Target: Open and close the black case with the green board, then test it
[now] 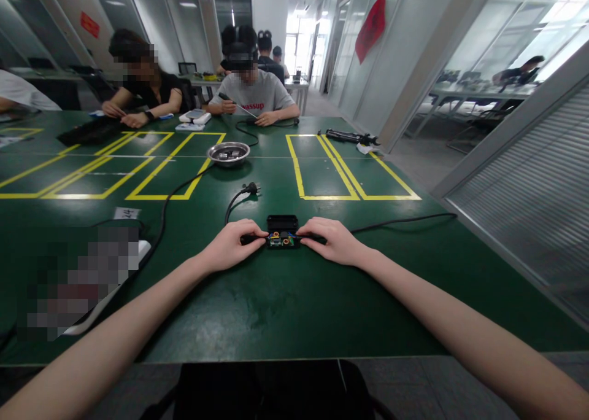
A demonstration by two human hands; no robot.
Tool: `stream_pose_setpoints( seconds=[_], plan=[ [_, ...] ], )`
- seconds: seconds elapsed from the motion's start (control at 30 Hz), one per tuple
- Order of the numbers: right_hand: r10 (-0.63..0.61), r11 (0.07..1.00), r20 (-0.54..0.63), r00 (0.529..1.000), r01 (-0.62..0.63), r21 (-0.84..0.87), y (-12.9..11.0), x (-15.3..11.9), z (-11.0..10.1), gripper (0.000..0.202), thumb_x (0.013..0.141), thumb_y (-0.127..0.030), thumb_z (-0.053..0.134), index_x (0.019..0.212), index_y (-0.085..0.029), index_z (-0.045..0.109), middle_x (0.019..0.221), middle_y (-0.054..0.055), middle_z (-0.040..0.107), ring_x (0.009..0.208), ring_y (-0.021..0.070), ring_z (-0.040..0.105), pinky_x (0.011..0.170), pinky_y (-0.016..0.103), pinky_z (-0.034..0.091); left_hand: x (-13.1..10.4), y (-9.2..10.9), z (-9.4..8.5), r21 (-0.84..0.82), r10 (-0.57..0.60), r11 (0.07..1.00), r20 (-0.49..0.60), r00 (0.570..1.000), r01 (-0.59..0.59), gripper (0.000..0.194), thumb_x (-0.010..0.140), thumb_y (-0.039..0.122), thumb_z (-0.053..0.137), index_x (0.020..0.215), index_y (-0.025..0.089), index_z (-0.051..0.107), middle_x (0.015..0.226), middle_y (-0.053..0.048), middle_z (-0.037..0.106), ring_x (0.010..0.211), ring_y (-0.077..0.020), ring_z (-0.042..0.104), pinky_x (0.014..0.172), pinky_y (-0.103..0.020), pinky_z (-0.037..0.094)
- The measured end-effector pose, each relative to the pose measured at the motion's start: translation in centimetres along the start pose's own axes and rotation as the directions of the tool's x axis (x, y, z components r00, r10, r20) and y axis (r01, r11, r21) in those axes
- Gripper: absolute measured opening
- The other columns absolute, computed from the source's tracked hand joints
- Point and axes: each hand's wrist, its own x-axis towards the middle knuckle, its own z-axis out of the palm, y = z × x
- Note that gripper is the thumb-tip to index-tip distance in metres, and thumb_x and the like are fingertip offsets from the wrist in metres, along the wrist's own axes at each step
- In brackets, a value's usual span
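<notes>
A small black box (282, 222) lies open on the green table, its lid standing up at the back and a circuit board (281, 240) with copper coils and coloured wires inside. My left hand (238, 242) pinches the black cable at the box's left end. At the right end, my right hand (332, 239) has thumb and fingers closed on the other black cable (400, 223), which runs off to the right. A black plug (251, 188) on a curved cord lies beyond my left hand.
A metal bowl (229, 154) with small parts stands farther back on the green table (216, 322). A white-edged device (99, 297) lies at left. Tools (350, 137) lie at the far right edge. People work across the table.
</notes>
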Motion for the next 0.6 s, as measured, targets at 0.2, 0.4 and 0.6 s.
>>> stream_pose_setpoints(
  seconds=[0.2, 0.4, 0.6],
  plan=[
    [0.047, 0.996, 0.027, 0.999, -0.049, 0.080, 0.18, -0.01, -0.07, 0.017, 0.101, -0.026, 0.058, 0.106, -0.021, 0.074, 0.097, 0.008, 0.076, 0.090, 0.0213, 0.071, 0.080, 0.035, 0.057, 0.01, -0.05, 0.14, 0.009, 0.005, 1.000, 0.005, 1.000, -0.005, 0.016, 0.096, 0.027, 0.061, 0.095, 0.018, 0.074, 0.093, -0.006, 0.073, 0.089, -0.0197, 0.068, 0.079, -0.032, 0.053],
    [0.075, 0.990, 0.099, 0.992, -0.086, 0.112, -0.05, 0.35, -0.44, 0.016, 0.101, -0.024, 0.058, 0.095, -0.020, 0.072, 0.093, 0.007, 0.074, 0.086, 0.0202, 0.070, 0.078, 0.033, 0.054, 0.03, -0.19, 0.12, 0.065, 0.038, 0.997, 0.040, 0.998, -0.040, 0.016, 0.099, 0.027, 0.059, 0.097, 0.019, 0.073, 0.096, -0.006, 0.072, 0.095, -0.0210, 0.066, 0.085, -0.034, 0.053],
    [0.000, 0.999, 0.142, 0.990, 0.005, -0.035, -0.28, 0.44, -0.39, 0.012, 0.100, -0.025, 0.058, 0.094, -0.019, 0.066, 0.092, 0.008, 0.069, 0.085, 0.0216, 0.064, 0.076, 0.033, 0.051, -0.02, -0.07, 0.15, 0.132, 0.101, 0.985, 0.055, 0.993, -0.107, 0.020, 0.102, 0.026, 0.053, 0.099, 0.019, 0.071, 0.101, -0.007, 0.068, 0.097, -0.0217, 0.064, 0.088, -0.036, 0.053]
  ],
)
